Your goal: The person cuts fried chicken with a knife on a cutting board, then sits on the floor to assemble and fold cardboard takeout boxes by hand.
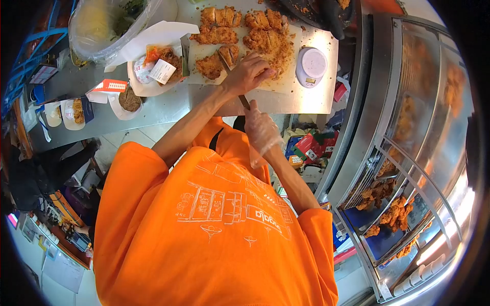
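Observation:
My right hand (263,127), in a clear plastic glove, is closed around the handle of a knife (244,101). The blade passes beneath my left hand, and its far part shows beside a breaded chicken cutlet (209,67). My bare left hand (248,75) lies above the knife with its fingers curled to the right, over the edge of the crumbs; what is under the fingers is hidden. Sliced fried cutlets (215,35) and a heap of crumbs (273,48) cover the white cutting board (199,51).
A digital scale (312,67) stands right of the board. To the left are an open takeaway box (153,86), smaller food boxes (72,111) and a plastic-lined tub (109,23). A metal display cabinet (377,148) with fried chicken (395,213) borders the right side.

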Demonstrator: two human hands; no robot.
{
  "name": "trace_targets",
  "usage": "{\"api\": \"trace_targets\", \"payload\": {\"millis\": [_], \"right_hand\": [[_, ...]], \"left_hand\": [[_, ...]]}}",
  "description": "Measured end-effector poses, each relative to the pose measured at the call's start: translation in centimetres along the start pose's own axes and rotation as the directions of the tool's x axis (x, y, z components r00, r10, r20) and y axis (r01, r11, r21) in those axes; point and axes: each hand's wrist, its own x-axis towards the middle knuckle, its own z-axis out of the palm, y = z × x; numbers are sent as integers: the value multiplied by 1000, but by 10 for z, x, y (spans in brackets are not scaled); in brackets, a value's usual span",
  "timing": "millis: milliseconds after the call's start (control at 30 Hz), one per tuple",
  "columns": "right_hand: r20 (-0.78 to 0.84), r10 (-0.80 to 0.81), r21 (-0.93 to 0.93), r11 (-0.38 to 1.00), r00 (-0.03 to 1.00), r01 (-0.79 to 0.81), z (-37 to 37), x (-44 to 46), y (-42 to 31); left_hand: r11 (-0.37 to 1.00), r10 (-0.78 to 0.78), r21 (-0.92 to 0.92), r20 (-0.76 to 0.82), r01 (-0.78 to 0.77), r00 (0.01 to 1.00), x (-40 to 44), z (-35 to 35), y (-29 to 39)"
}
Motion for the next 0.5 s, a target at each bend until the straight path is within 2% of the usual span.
{"api": "trace_targets", "payload": {"millis": [67,100,200,267,367,500], "right_hand": [[49,-3,32,999,999,1,-10,-12,-6],[38,48,-29,998,998,-47,-20,-18,1],[107,-6,-7,1000,994,7,8,3,-11],[10,-21,-50,999,1000,22,57,33,1],[-3,-65,-41,997,998,65,50,37,-11],[20,-61,-59,996,998,62,14,15,-23]], "left_hand": [[995,-83,-62,12,83,996,1,-13,15],[989,-79,-127,-31,74,996,5,3,20],[998,-54,-21,-54,53,997,-20,-13,0],[987,-126,100,-39,130,991,-34,-11,-22],[989,-94,106,-57,99,994,-30,-18,-37],[995,-20,96,-39,24,999,-16,-27,-17]]}}
